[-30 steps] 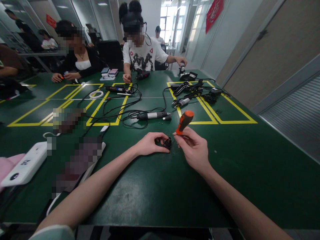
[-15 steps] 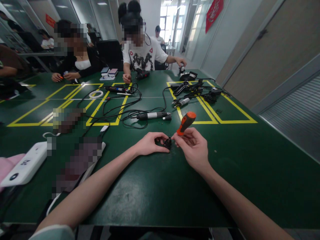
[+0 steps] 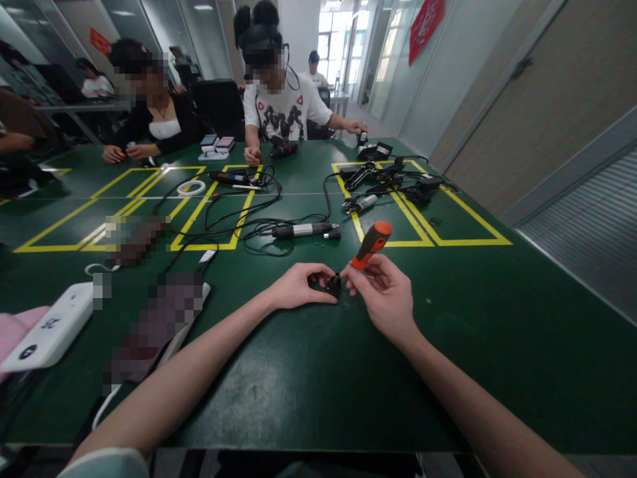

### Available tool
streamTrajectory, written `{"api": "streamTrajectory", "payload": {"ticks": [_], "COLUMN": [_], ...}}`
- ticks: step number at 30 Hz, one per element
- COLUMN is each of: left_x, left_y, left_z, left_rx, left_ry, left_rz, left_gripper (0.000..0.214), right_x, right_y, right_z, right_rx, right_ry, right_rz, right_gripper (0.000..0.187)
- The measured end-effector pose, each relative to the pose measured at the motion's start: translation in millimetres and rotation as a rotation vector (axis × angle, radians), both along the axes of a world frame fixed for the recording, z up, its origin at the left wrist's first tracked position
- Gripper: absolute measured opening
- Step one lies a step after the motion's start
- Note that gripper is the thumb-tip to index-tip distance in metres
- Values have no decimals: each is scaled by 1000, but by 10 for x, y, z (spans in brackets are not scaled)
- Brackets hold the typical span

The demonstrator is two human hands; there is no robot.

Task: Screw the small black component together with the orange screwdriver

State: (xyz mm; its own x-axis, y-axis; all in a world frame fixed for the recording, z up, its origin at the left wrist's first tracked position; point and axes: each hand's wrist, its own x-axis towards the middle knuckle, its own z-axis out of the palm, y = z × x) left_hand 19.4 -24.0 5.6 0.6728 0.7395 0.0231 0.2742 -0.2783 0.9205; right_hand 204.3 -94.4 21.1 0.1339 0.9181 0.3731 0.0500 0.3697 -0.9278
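Note:
My left hand is closed around a small black part, thumb on the near side and fingers on the far side, low at the green table. In my right hand is a screwdriver with an orange and dark grey handle, tilted with the handle up and to the right. Thumb and fingers pinch it at the lower end of the handle. The screwdriver's tip is hidden by my fingers, beside the black part. Whether the tip touches the part I cannot tell.
Beyond my hands lies a grey and black pen-shaped electric tool with coiled black cable. More tools and cables lie at the back right. A white power bank is at the left. A co-worker sits opposite, another person further left.
My hands, the black part and the screwdriver stay almost still; the right hand shifts very slightly. Across the table, the co-worker's hand on the right has changed its pose a little.

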Motion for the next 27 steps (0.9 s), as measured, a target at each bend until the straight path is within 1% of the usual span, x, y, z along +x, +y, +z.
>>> {"api": "streamTrajectory", "payload": {"ticks": [3,8,11,17,22,27], "left_x": [0,1,0,-4,3,4], "left_y": [0,-2,-2,-3,-7,-10], "left_z": [-4,-4,-4,0,11,4], "left_rx": [0,14,24,12,14,4], "left_ry": [-2,-3,4,1,14,1], "left_rz": [6,3,2,2,1,12], "left_gripper": [41,39,38,41,41,45], "right_x": [-2,-4,-3,1,10,13], "right_y": [4,1,-2,-5,-8,-2], "right_z": [0,30,23,10,18,5], "right_rx": [21,56,41,1,-5,22], "right_ry": [-2,-55,-29,35,-25,-15], "right_rz": [-12,13,22,-24,1,37], "right_gripper": [23,22,22,25,23,26]}}
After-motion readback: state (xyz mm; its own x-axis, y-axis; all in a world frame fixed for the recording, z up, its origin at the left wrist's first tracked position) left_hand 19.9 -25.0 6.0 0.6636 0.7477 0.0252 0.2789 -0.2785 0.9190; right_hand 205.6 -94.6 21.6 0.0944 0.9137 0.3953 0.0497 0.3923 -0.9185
